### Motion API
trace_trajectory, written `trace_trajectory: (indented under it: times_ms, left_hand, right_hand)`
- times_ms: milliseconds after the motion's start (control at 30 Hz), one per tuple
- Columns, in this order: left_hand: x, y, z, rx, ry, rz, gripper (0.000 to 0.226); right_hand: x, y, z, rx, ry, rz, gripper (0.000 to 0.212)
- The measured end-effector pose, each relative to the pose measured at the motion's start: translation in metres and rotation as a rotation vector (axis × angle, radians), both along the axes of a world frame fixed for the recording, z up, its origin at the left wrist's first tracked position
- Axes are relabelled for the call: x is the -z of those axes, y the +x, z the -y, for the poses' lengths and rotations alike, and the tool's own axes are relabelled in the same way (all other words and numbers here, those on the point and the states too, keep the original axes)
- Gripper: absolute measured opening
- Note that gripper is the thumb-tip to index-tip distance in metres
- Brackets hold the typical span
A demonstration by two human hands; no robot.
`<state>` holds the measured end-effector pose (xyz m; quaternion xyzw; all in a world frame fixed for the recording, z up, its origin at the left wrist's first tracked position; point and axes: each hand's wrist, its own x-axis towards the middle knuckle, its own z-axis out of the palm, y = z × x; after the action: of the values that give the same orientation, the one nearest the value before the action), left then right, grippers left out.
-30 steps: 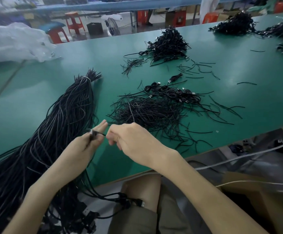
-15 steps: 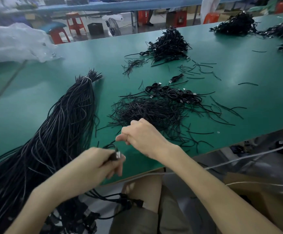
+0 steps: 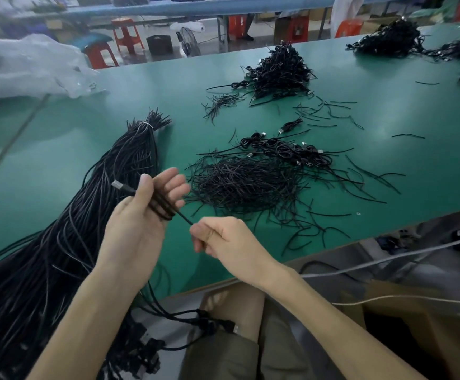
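The left hand (image 3: pixel 138 231) is holding the black cable (image 3: pixel 160 205) looped across its palm above the worktop (image 3: pixel 141 78), grip clamped on the loops. The right hand (image 3: pixel 223 239) is pinching the free run. Best, I judge, to be feeding each turn taut and even, with the plug (image 3: pixel 117 184) left clear.

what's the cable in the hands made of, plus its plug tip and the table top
Cable: black, matte, bends in tight loops round the left hand, so likely rubber or soft plastic sheathing. Plug tip: silvery and shiny, probably metal. Table top: smooth green sheet with soft glare, perhaps a rubber or vinyl mat; cannot tell which.
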<state>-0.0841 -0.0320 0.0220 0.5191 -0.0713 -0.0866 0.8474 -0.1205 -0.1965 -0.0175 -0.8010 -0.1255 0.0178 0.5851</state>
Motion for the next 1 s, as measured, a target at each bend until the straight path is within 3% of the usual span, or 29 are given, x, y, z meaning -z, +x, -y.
trace_trajectory:
  times_ms: [67, 167, 267, 333, 467, 600, 800, 900, 1000]
  left_hand:
    - [-0.003, -0.004, 0.003, 0.027, -0.053, -0.082, 0.029]
    - [-0.001, -0.016, 0.01, 0.072, 0.007, -0.037, 0.033]
    - [0.003, -0.026, 0.019, 0.106, 0.079, -0.007, 0.038]
    - [0.007, -0.03, 0.023, 0.157, 0.146, 0.017, 0.043]
    - [0.005, -0.027, 0.016, 0.352, 0.151, -0.001, 0.041]
    - [0.001, -0.023, -0.003, 0.464, 0.202, 0.006, 0.029]
    - [0.0, -0.027, -0.015, 0.291, 0.567, 0.06, 0.024]
    - [0.003, -0.026, -0.018, 0.193, 0.685, 0.065, 0.021]
    - [0.009, -0.025, -0.022, 0.226, 0.798, 0.033, 0.031]
  right_hand:
    - [0.003, -0.002, 0.001, 0.003, -0.059, -0.059, 0.04]
    - [-0.005, 0.0, 0.001, -0.014, -0.1, -0.102, 0.02]
    - [-0.011, -0.001, 0.0, -0.062, 0.15, -0.104, 0.049]
    - [-0.012, -0.003, 0.0, -0.083, 0.34, -0.127, 0.045]
    - [-0.008, -0.005, 0.003, -0.002, 0.348, -0.145, 0.034]
    - [-0.007, -0.016, 0.008, 0.111, 0.152, 0.016, 0.027]
    - [-0.009, -0.02, 0.014, 0.104, -0.175, 0.146, 0.028]
    - [-0.013, -0.021, 0.02, 0.002, -0.327, 0.075, 0.032]
    - [-0.009, -0.024, 0.017, -0.075, -0.639, 0.181, 0.028]
